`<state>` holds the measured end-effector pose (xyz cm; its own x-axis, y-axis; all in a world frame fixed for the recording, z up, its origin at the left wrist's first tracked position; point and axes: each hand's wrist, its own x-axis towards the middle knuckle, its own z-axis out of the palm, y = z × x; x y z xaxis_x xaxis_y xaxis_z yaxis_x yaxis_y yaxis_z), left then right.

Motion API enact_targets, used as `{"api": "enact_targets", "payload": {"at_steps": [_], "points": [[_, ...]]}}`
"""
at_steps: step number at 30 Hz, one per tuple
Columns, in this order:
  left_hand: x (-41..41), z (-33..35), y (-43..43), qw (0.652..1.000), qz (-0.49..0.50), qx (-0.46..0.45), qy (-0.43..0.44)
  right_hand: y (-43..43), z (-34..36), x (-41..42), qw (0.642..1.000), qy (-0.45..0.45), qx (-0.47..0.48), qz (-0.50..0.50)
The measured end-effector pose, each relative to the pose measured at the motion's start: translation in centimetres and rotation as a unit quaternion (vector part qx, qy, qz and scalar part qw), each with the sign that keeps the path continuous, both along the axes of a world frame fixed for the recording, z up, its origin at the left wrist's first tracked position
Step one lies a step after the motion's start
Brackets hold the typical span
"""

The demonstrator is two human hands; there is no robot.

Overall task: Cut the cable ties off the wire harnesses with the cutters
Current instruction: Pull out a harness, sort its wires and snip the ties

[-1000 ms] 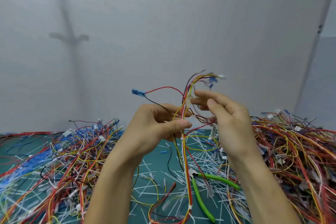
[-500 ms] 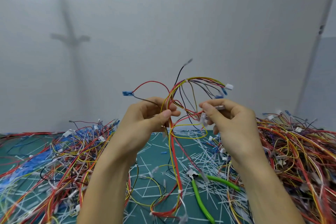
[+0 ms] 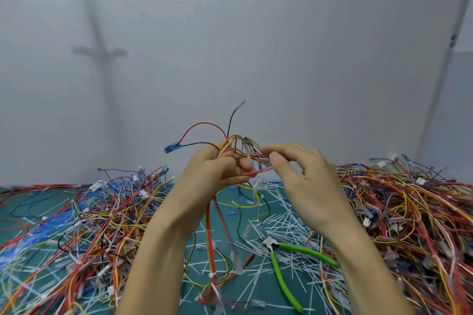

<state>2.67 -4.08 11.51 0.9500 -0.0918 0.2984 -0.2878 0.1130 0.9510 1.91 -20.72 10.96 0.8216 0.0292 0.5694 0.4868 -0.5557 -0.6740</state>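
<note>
Change: harness (image 3: pixel 239 147) loop bunched smaller; hands closer
Grip: left hand (image 3: pixel 217 174) grips harness; right hand (image 3: pixel 304 179) pinches its wires
Cutters (image 3: pixel 282 282): 6 o'clock of right hand, nearer it; handles toward 5 o'clock

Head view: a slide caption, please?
Left hand and right hand hold a harness above the mat; cutters lie on it.

The held harness (image 3: pixel 239 139) has red, yellow, orange and black wires and one blue connector (image 3: pixel 172 147). The cutters (image 3: pixel 279 275) have bright green handles and lie on a dark teal mat (image 3: pixel 230 291) with a white grid, strewn with white cable-tie offcuts (image 3: pixel 284 220). The left-edge pile (image 3: pixel 102 225) on the desk is red, yellow, black and blue; the right-edge pile (image 3: pixel 409 212) is mainly red, orange and yellow.
</note>
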Motion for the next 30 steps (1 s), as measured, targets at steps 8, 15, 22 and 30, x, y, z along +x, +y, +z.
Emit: {"api": "enact_targets", "payload": {"at_steps": [8,15,22,30], "points": [[0.3,-0.9,-1.0,0.995,0.097,0.033,-0.017,0.8,-0.6,0.1,0.999,-0.014,-0.041,-0.024],[0.5,-0.6,0.1,0.994,0.109,0.02,0.006,-0.2,-0.1,0.4,0.986,0.083,0.112,0.092],[0.6,-0.4,0.3,0.994,0.076,-0.079,0.023,-1.5,-6.1,3.9,0.889,0.245,-0.375,-0.095],[0.8,-0.5,0.6,0.986,0.048,-0.162,0.015,-1.1,-10.2,5.4,0.855,0.267,-0.427,-0.122]]}}
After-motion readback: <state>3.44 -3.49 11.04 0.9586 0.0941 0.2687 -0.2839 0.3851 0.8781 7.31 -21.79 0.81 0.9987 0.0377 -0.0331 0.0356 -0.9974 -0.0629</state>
